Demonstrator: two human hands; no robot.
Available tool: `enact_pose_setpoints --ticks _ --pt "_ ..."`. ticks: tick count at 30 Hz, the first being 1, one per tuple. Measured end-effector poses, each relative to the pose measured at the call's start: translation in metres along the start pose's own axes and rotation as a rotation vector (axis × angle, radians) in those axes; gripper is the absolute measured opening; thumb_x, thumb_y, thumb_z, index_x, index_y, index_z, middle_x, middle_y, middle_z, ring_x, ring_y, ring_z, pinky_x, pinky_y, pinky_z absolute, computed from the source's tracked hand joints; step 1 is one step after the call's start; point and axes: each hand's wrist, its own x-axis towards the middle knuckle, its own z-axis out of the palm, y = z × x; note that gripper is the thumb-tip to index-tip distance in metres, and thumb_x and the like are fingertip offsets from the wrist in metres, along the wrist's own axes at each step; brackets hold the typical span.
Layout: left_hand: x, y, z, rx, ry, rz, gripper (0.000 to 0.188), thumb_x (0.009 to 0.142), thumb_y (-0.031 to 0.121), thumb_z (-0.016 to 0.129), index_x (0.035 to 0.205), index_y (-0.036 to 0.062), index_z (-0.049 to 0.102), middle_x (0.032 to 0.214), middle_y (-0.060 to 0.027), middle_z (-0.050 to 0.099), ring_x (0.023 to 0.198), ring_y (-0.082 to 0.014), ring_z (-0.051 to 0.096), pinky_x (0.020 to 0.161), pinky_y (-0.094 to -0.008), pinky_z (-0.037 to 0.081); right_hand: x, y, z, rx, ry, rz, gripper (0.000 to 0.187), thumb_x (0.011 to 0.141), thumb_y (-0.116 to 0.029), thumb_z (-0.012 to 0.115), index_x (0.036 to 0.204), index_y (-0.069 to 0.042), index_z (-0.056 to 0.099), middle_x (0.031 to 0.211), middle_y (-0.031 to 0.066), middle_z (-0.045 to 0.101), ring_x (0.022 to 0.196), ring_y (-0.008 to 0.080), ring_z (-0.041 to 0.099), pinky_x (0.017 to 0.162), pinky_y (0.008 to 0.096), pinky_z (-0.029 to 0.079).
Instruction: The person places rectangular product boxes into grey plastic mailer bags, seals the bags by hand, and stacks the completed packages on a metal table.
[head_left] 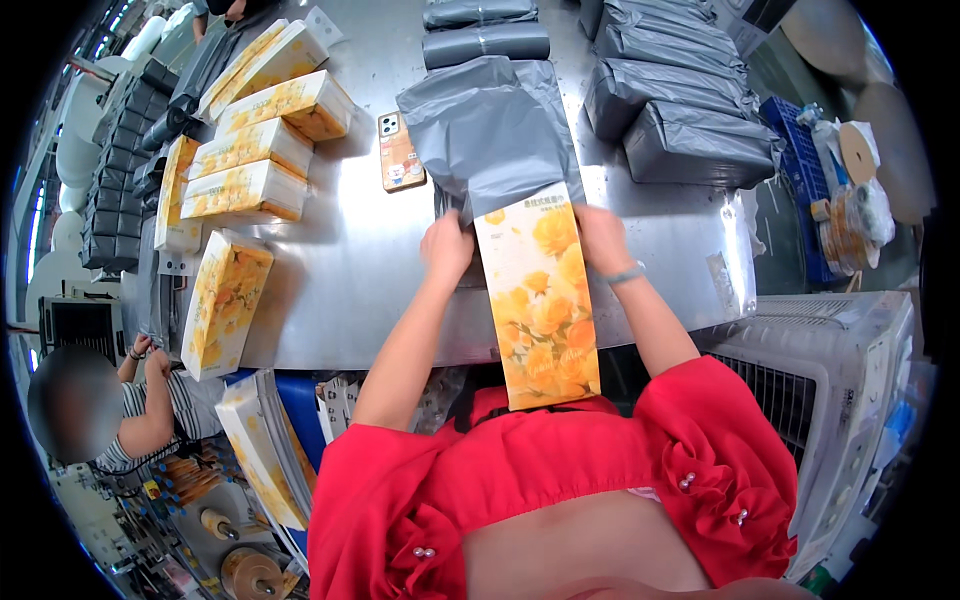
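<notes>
A long pack of tissues [545, 300], white with yellow flowers, lies in front of me, its far end inside the mouth of a grey plastic bag [480, 130]. Its near end reaches past the table edge to my body. My left hand [447, 246] is closed on the bag's edge at the left of the pack. On the opposite side my right hand [603, 242] grips the bag's edge close against the pack; some of its fingers are hidden. The bag lies crumpled and flat on the metal table [340, 290] beyond the pack.
Left of the bag lies a phone [401, 152]. Several more floral tissue packs [250, 165] are heaped at the left. Filled grey bags [700, 140] line the right, and rolled grey bags [485, 45] lie behind. A person [150, 410] works at the left; a white cooler [825, 370] stands right.
</notes>
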Motion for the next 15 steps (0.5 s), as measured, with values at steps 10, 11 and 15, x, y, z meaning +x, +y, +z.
enact_pose_setpoints --ticks 10,11,15 --pt "-0.091 -0.034 -0.022 -0.272 -0.333 0.007 0.014 0.073 0.011 0.059 0.079 -0.0006 0.056 0.072 -0.0220 0.060 0.068 -0.0406 0.058 0.060 -0.0454 0.046 -0.107 -0.008 -0.031 0.076 -0.168 -0.212 0.029 0.078 -0.028 0.060 0.067 -0.001 0.059 0.066 0.0210 0.059 0.067 0.0392 0.059 0.062 0.0458 0.047" --pt "-0.094 -0.037 -0.027 -0.183 -0.248 0.073 0.015 0.075 0.013 0.060 0.076 0.0002 0.054 0.067 -0.0193 0.058 0.064 -0.0390 0.057 0.057 -0.0440 0.045 -0.107 -0.008 -0.031 0.128 -0.265 -0.093 0.034 0.079 -0.031 0.061 0.067 0.001 0.059 0.067 0.0218 0.059 0.067 0.0396 0.058 0.062 0.0455 0.046" --pt "-0.132 -0.010 -0.044 -0.081 -0.044 0.104 0.020 0.079 0.018 0.062 0.071 0.0032 0.051 0.062 -0.0126 0.053 0.060 -0.0336 0.055 0.053 -0.0407 0.043 -0.100 -0.002 -0.049 0.226 -0.516 0.259 0.047 0.078 -0.043 0.065 0.087 0.003 0.062 0.075 0.0218 0.061 0.070 0.0388 0.060 0.064 0.0427 0.047"
